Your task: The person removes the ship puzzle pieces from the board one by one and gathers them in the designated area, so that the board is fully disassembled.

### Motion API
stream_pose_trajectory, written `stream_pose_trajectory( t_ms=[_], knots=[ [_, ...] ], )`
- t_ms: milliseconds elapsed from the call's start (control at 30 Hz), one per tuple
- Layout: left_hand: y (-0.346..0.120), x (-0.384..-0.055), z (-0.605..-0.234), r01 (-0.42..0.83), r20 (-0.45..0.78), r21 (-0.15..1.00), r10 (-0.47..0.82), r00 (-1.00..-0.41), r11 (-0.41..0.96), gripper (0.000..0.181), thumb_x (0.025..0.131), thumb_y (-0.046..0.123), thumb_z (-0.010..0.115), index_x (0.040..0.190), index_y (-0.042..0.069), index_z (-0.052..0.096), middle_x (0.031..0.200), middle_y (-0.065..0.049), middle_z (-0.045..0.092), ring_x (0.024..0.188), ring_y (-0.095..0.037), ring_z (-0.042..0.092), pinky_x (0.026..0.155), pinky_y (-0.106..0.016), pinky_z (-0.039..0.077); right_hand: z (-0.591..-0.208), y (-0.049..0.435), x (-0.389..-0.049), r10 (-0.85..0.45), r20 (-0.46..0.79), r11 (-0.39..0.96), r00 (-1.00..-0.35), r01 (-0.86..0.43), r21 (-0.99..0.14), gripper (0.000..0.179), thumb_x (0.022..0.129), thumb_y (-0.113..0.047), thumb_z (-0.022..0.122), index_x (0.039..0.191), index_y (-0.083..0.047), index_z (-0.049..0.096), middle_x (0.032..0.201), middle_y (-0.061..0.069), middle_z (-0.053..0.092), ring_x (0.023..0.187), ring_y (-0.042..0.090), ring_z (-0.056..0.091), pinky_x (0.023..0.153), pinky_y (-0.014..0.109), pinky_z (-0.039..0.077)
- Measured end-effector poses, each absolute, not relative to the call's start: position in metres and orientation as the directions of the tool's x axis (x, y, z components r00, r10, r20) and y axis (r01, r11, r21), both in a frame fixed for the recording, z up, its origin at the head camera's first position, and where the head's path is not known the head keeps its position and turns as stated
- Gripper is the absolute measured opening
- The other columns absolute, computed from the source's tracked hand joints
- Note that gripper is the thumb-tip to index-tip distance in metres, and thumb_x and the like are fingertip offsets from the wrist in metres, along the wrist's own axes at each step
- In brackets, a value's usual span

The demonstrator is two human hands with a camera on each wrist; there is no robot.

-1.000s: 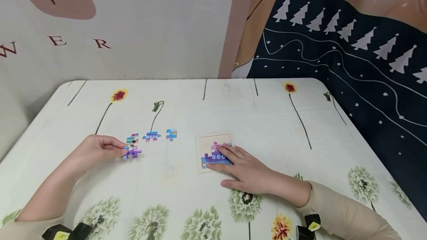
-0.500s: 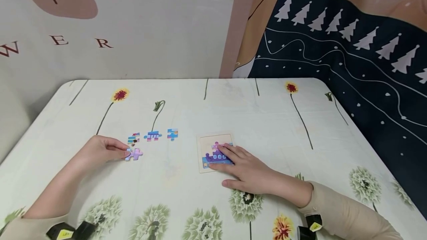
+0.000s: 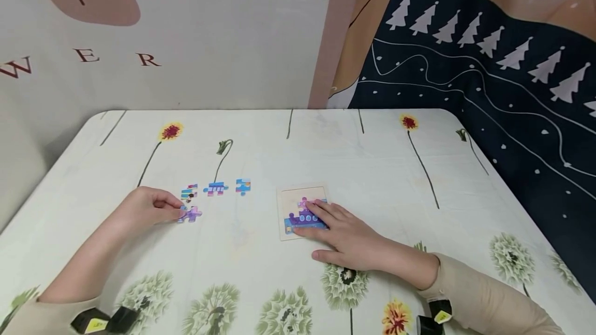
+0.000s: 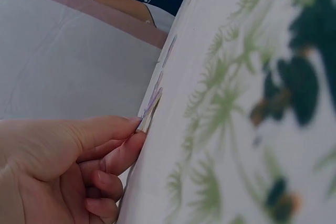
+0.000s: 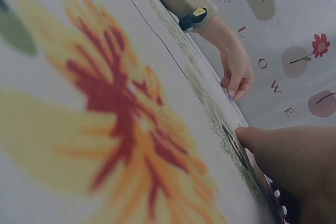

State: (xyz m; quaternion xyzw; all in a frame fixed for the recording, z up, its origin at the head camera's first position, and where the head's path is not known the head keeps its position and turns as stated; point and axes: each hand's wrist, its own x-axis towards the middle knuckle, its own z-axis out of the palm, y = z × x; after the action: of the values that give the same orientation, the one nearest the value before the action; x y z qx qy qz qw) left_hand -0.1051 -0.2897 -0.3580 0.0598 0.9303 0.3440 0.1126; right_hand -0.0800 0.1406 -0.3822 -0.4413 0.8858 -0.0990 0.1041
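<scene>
My left hand (image 3: 144, 213) pinches a purple jigsaw puzzle piece (image 3: 193, 214) between thumb and index finger, at the left of the table. In the left wrist view this puzzle piece (image 4: 151, 103) appears edge-on and tilted at the fingertips, very near the tabletop. The other fingers of that hand are curled in. My right hand (image 3: 349, 237) rests with spread, fairly straight fingers on the wooden puzzle board (image 3: 289, 196), covering its right part. Joined blue and purple pieces (image 3: 302, 220) with a ship-like picture fill the board's lower part; its upper part is bare wood.
Just beyond the left hand lie three loose puzzle pieces in a row: a striped one (image 3: 189, 192), a blue-and-pink one (image 3: 215, 188) and a blue one (image 3: 243, 186). A white flowered cloth (image 3: 372, 169) covers the table, which meets a wall hanging at the back.
The purple piece in my left hand has tilted a little and looks paler than a second ago. My right hand stays on the board. The whole view has shifted slightly.
</scene>
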Motion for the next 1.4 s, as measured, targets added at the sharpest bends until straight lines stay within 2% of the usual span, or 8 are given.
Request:
stream_pose_trajectory(
  t_ms=[267,533,700,900,1200,1400],
  knots=[
    [-0.291,-0.104,-0.362,0.054,-0.163,0.649,0.208,-0.964,0.759,0.013,0.087,0.017,0.071,0.091,0.005,0.069,0.067,-0.003,0.048,0.059,-0.014,0.041,0.055,-0.029,0.035,-0.383,0.141,-0.080,-0.798,-0.108,0.598,-0.593,-0.755,-0.268,0.053,0.099,-0.056,0.032,0.150,-0.043,0.021,0.160,0.005,-0.003,0.144,0.022,-0.006,0.113,0.044,0.004],
    [-0.293,-0.103,-0.362,0.046,-0.167,0.672,0.212,-0.963,0.739,0.013,0.087,0.016,0.070,0.092,0.004,0.069,0.067,-0.003,0.048,0.059,-0.013,0.041,0.055,-0.029,0.035,-0.384,0.141,-0.078,-0.792,-0.112,0.605,-0.600,-0.751,-0.265,0.053,0.099,-0.056,0.031,0.150,-0.042,0.022,0.159,0.007,-0.006,0.144,0.023,-0.007,0.113,0.045,0.005],
    [-0.293,-0.104,-0.362,0.043,-0.169,0.674,0.211,-0.963,0.737,0.014,0.088,0.017,0.070,0.092,0.004,0.070,0.067,-0.003,0.048,0.059,-0.013,0.041,0.056,-0.029,0.035,-0.382,0.141,-0.076,-0.776,-0.138,0.626,-0.615,-0.727,-0.280,0.053,0.099,-0.057,0.030,0.150,-0.044,0.020,0.158,0.011,-0.006,0.143,0.025,-0.011,0.113,0.045,0.003],
    [-0.290,-0.105,-0.360,0.028,-0.183,0.681,0.207,-0.961,0.732,0.016,0.087,0.017,0.070,0.094,0.003,0.070,0.068,-0.003,0.049,0.059,-0.013,0.041,0.056,-0.029,0.035,-0.381,0.141,-0.075,-0.763,-0.134,0.638,-0.632,-0.705,-0.310,0.053,0.099,-0.057,0.033,0.149,-0.043,0.024,0.157,0.018,-0.008,0.143,0.029,-0.013,0.112,0.049,0.002],
    [-0.290,-0.105,-0.357,-0.022,-0.220,0.666,0.168,-0.961,0.745,0.029,0.087,0.024,0.072,0.103,0.001,0.067,0.074,-0.005,0.052,0.065,-0.016,0.044,0.059,-0.030,0.037,-0.380,0.140,-0.077,-0.767,-0.134,0.633,-0.627,-0.706,-0.319,0.053,0.099,-0.056,0.034,0.149,-0.043,0.025,0.157,0.017,-0.008,0.143,0.028,-0.013,0.112,0.048,0.003],
    [-0.284,-0.106,-0.350,-0.028,-0.212,0.684,0.162,-0.964,0.729,0.036,0.086,0.031,0.073,0.106,0.002,0.067,0.071,-0.005,0.053,0.060,-0.016,0.044,0.055,-0.030,0.037,-0.382,0.139,-0.078,-0.772,-0.135,0.628,-0.621,-0.711,-0.315,0.053,0.099,-0.057,0.032,0.149,-0.044,0.024,0.157,0.016,-0.010,0.143,0.028,-0.014,0.112,0.048,0.003]
  ],
)
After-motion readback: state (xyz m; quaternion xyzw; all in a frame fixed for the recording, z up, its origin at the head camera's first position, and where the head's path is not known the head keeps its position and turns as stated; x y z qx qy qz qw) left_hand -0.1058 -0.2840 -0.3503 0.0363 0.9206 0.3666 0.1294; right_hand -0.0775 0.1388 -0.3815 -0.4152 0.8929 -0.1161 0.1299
